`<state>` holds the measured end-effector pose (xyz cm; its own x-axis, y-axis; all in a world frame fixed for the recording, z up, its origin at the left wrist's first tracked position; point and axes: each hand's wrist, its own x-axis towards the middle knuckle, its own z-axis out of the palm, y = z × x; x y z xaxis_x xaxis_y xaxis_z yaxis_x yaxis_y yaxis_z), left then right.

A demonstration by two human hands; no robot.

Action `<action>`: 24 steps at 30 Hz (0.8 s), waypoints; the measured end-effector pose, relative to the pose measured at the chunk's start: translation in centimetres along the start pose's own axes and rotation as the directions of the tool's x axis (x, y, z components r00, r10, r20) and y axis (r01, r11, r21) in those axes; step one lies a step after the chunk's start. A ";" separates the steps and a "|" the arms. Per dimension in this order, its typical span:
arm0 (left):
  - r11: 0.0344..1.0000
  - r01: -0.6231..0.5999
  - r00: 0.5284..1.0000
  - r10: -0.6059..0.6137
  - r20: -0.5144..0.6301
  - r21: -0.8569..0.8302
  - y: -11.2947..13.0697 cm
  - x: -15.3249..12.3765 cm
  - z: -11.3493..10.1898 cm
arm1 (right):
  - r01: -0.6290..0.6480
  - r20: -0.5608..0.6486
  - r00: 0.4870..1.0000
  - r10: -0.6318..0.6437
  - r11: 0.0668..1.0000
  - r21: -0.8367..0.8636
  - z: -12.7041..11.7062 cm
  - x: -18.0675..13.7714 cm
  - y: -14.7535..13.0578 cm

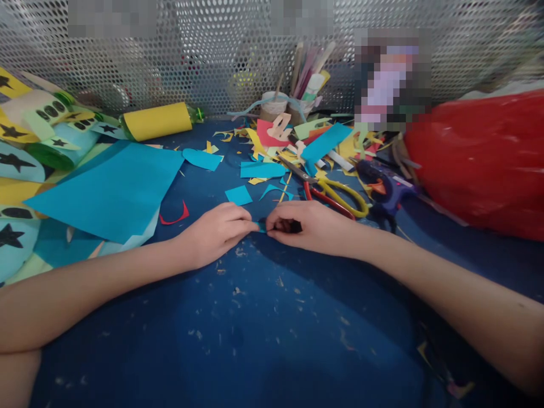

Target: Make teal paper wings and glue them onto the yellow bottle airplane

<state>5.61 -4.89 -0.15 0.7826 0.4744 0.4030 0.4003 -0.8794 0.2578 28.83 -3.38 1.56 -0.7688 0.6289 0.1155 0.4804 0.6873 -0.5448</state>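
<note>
Both of my hands meet at the middle of the dark blue table. My left hand is closed in a pinch on one end of a small blue paper scrap. My right hand is curled shut on the scrap's other end, with something dark under its fingers that I cannot make out. Just beyond my right hand lie scissors with yellow and red handles. A big blue paper sheet lies to the left of my left hand.
Cut paper scraps litter the back of the table. A blue glue gun and a red plastic bag sit right. A yellow-wrapped bottle, star-marked paper crafts and a cup of tools stand before a perforated metal wall.
</note>
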 end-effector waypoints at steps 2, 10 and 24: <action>1.000 0.009 1.000 -0.009 -0.001 -0.007 0.0 0.0 0.0 | -0.023 -0.011 1.000 0.023 1.000 -0.009 0.0 0.0 -0.1; 0.999 0.047 0.999 -0.047 -0.012 -0.012 -0.1 -0.1 0.2 | -0.086 -0.049 0.995 0.084 0.996 -0.035 0.3 0.1 -0.2; 0.998 0.064 0.992 -0.063 0.108 -0.009 -0.5 2.1 -0.7 | -0.124 -0.086 0.989 0.121 0.992 -0.028 0.9 0.0 -0.2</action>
<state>6.74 -3.43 1.19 0.8027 0.5217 0.2891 0.4455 -0.8467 0.2910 28.35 -3.78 0.94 -0.6659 0.7364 0.1201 0.5836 0.6144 -0.5310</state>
